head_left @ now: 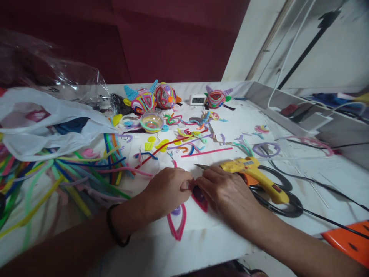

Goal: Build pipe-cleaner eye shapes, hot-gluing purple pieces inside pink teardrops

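Observation:
My left hand point(173, 188) and my right hand point(223, 188) meet low over the white table, fingers closed. Between them they pinch a pink pipe cleaner point(203, 206) bent into a pointed shape, with a dark purple piece inside it; the fingertips partly cover it. Just below my left hand lies a second pink pipe cleaner loop point(179, 235), pointed at its near end, with a purple piece point(176, 211) at its top. Scissors with black handles point(291, 207) lie under my right hand, their tip showing past it. A yellow glue gun point(269, 184) rests on them.
Loose coloured pipe cleaners point(86, 181) and a white plastic bag point(54, 123) fill the left side. Decorated balls point(165, 96), a digital timer point(198, 100) and a clear bowl point(152, 122) stand at the back. Cut pipe cleaner bits lie mid-table. A black cable point(331, 219) runs right.

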Available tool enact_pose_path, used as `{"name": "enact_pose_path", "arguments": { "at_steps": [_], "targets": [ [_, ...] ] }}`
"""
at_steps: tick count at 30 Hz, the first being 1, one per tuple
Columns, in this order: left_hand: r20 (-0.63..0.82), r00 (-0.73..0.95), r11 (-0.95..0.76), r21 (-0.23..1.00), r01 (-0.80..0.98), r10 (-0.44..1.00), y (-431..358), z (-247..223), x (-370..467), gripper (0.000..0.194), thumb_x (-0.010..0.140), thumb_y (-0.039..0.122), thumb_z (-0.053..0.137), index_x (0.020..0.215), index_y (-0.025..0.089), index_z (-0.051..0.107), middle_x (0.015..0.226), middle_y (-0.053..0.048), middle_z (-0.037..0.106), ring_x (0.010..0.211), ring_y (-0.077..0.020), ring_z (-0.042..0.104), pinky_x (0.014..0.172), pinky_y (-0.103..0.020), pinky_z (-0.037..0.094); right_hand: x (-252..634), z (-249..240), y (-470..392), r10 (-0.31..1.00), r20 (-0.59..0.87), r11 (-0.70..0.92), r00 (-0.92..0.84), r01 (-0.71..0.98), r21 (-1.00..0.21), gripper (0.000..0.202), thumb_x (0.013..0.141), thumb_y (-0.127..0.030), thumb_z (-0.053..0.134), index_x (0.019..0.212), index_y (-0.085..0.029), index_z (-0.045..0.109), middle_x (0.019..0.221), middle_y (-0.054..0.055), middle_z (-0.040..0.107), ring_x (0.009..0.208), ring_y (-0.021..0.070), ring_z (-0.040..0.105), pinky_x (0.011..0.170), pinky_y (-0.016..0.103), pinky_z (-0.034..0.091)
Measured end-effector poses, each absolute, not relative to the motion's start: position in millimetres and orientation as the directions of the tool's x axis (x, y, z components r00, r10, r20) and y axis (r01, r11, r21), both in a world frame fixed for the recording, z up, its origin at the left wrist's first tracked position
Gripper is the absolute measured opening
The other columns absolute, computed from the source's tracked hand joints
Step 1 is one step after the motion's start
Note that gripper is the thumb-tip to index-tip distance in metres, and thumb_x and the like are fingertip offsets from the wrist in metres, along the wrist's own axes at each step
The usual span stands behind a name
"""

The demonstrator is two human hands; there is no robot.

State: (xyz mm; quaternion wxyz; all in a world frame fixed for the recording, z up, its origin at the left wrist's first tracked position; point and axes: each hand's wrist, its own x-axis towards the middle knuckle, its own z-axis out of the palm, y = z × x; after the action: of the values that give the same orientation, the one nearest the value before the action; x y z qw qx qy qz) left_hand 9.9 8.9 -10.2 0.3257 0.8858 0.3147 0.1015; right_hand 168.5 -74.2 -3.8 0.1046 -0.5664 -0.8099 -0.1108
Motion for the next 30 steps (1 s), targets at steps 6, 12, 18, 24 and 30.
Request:
{"name": "enact_pose_path", "arguments": {
  "at_steps": [6,12,18,24,30],
  "targets": [
    [-0.031,0.783,-0.601,0.622,0.501,0.621,8.6,-8.6,10.8,0.023,0.065,0.001,0.056,0.057,0.017,0.041,0.057,0.006,0.042,0.054,-0.0087,0.041,0.052,-0.024,0.023,168.8,-5.9,-73.5,0.884,0.307,0.343,-0.352,0.935,0.086,0.013,0.074,-0.008,0.074,0.072,-0.017,0.065,0.066,0.002,0.062,0.063,0.0188,0.055,0.054,0.030,0.033],
    [-0.026,0.789,-0.609,0.621,0.494,0.614,9.1,-8.9,11.9,0.025,0.066,0.001,0.055,0.056,0.017,0.039,0.056,0.006,0.041,0.054,-0.0086,0.040,0.052,-0.025,0.022,169.0,-6.5,-73.2,0.875,0.307,0.362,-0.374,0.927,0.096,0.013,0.074,-0.010,0.075,0.071,-0.017,0.065,0.066,0.001,0.061,0.063,0.0185,0.055,0.054,0.030,0.035],
    [-0.009,0.803,-0.640,0.598,0.482,0.596,9.8,-10.1,10.2,0.024,0.066,0.003,0.054,0.056,0.017,0.037,0.057,0.005,0.041,0.056,-0.0093,0.041,0.053,-0.025,0.023,169.1,-6.4,-73.7,0.878,0.302,0.357,-0.371,0.928,0.103,0.011,0.075,-0.010,0.074,0.074,-0.017,0.066,0.068,0.001,0.062,0.064,0.0188,0.057,0.055,0.031,0.037],
    [0.001,0.809,-0.643,0.606,0.467,0.588,10.7,-11.2,10.2,0.025,0.071,0.006,0.055,0.057,0.017,0.038,0.057,0.005,0.041,0.055,-0.0090,0.041,0.053,-0.025,0.024,169.4,-7.2,-75.6,0.881,0.296,0.353,-0.368,0.930,0.105,0.011,0.081,-0.009,0.067,0.075,-0.018,0.065,0.071,0.002,0.064,0.067,0.0184,0.057,0.056,0.031,0.037],
    [0.006,0.816,-0.657,0.596,0.461,0.578,10.1,-9.5,9.7,0.024,0.072,0.006,0.058,0.057,0.017,0.042,0.058,0.005,0.043,0.056,-0.0091,0.043,0.054,-0.024,0.027,173.5,-0.7,-84.9,0.866,0.345,0.363,-0.362,0.930,0.066,0.010,0.081,-0.008,0.064,0.078,-0.018,0.065,0.073,0.003,0.065,0.069,0.0189,0.057,0.059,0.030,0.040]
  ]
}}
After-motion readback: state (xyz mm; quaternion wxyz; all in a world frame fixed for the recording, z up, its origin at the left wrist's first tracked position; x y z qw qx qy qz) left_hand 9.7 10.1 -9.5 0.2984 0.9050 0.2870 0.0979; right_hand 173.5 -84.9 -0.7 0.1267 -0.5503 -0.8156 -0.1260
